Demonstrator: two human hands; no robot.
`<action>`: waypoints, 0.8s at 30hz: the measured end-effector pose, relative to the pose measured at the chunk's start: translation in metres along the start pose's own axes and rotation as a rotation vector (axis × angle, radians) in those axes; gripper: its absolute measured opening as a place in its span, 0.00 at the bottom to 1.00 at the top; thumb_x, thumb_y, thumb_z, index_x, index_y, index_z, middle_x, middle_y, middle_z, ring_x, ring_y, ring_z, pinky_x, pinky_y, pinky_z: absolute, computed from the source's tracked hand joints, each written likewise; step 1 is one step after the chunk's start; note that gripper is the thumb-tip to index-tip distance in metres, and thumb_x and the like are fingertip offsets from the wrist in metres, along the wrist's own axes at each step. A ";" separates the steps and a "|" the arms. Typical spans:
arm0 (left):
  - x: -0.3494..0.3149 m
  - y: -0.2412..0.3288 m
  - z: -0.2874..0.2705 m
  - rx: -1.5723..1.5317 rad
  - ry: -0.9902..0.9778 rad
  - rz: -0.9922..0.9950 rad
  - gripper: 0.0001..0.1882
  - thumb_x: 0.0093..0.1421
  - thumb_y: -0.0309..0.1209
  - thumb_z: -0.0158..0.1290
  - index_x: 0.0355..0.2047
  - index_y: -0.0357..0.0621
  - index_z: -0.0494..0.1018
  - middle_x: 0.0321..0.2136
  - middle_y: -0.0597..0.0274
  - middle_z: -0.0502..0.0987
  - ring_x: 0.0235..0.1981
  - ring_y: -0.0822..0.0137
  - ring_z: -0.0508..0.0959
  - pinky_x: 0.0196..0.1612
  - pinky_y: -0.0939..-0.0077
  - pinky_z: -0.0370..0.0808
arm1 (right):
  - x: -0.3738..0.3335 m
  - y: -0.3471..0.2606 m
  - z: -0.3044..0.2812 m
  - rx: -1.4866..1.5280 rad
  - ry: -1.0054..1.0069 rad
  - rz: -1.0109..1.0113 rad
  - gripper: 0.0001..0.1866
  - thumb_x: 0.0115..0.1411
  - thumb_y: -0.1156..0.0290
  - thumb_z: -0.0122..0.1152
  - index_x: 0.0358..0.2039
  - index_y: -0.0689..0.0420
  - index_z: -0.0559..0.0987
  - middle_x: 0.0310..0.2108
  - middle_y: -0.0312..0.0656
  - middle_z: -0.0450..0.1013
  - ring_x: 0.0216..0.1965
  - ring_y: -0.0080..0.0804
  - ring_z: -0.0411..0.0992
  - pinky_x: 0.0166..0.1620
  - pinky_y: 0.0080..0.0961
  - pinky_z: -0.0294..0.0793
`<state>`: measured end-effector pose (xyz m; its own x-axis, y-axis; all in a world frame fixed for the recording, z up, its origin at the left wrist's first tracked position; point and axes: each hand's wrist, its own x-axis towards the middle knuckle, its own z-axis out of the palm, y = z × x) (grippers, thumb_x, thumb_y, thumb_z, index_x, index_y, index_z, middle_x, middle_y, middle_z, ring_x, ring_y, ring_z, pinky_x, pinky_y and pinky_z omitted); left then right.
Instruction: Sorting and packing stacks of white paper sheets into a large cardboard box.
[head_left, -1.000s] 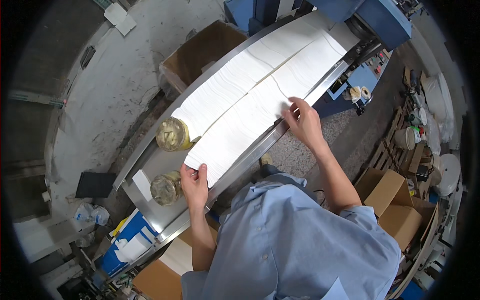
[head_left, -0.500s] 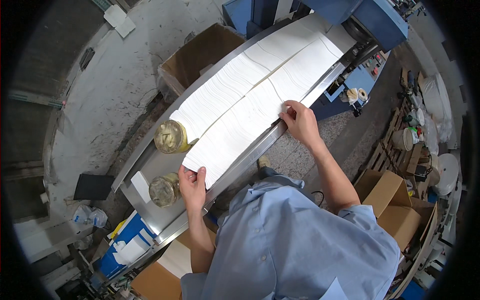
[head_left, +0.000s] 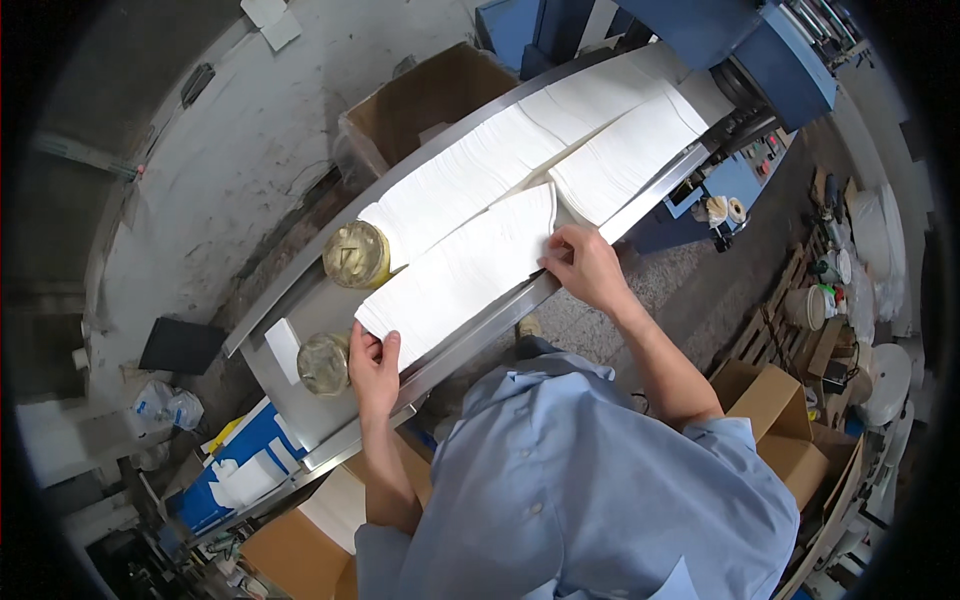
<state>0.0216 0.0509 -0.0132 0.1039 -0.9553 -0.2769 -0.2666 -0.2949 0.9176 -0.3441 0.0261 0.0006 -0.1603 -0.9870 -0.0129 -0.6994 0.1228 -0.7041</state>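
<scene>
The left hand (head_left: 374, 372) and right hand (head_left: 585, 268) have fingers closed on opposite ends of the near white stack (head_left: 455, 278), on the metal tray (head_left: 308, 412). The far white row (head_left: 480, 160) runs alongside; a yellowish cylinder (head_left: 356, 255) blocks its end, a duller cylinder (head_left: 323, 366) beside the left hand

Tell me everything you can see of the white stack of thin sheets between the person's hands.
The long white stack of thin, paper-like sheets has many leaves packed face to face, seemingly standing on edge, with fine wavy lines across its top. It runs diagonally along the grey metal trough. The left hand holds its lower-left end, the right hand its upper-right end, where a gap parts it from the next white sheets. A second white row lies alongside.
</scene>
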 end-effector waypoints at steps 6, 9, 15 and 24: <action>0.001 -0.016 -0.048 -0.051 0.047 -0.013 0.34 0.69 0.26 0.56 0.69 0.25 0.55 0.46 0.53 0.79 0.47 0.68 0.79 0.52 0.76 0.74 | 0.002 0.003 0.021 0.133 -0.094 -0.086 0.22 0.58 0.66 0.73 0.46 0.67 0.76 0.33 0.52 0.81 0.32 0.40 0.81 0.35 0.31 0.78; 0.000 -0.018 -0.060 -0.073 0.020 -0.039 0.28 0.70 0.27 0.55 0.66 0.27 0.61 0.46 0.54 0.80 0.46 0.70 0.79 0.52 0.78 0.73 | 0.036 -0.022 -0.006 0.016 -0.274 0.128 0.38 0.61 0.57 0.71 0.63 0.68 0.67 0.37 0.58 0.81 0.37 0.44 0.83 0.42 0.35 0.82; 0.004 -0.016 -0.053 -0.101 0.029 -0.007 0.21 0.71 0.31 0.55 0.58 0.29 0.69 0.46 0.53 0.82 0.44 0.72 0.80 0.48 0.77 0.75 | 0.059 -0.030 0.000 -0.084 -0.209 0.005 0.48 0.59 0.51 0.72 0.70 0.64 0.59 0.50 0.68 0.76 0.52 0.55 0.79 0.54 0.40 0.79; -0.006 -0.021 -0.034 -0.106 0.068 -0.054 0.22 0.68 0.32 0.59 0.56 0.28 0.69 0.42 0.52 0.83 0.41 0.70 0.81 0.46 0.76 0.77 | 0.056 -0.023 0.003 0.096 -0.209 0.072 0.43 0.57 0.60 0.72 0.65 0.70 0.63 0.51 0.68 0.75 0.53 0.60 0.77 0.57 0.41 0.75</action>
<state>0.0591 0.0634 -0.0216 0.1810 -0.9332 -0.3104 -0.1564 -0.3389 0.9277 -0.3350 -0.0325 0.0145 -0.0528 -0.9772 -0.2056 -0.6206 0.1934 -0.7599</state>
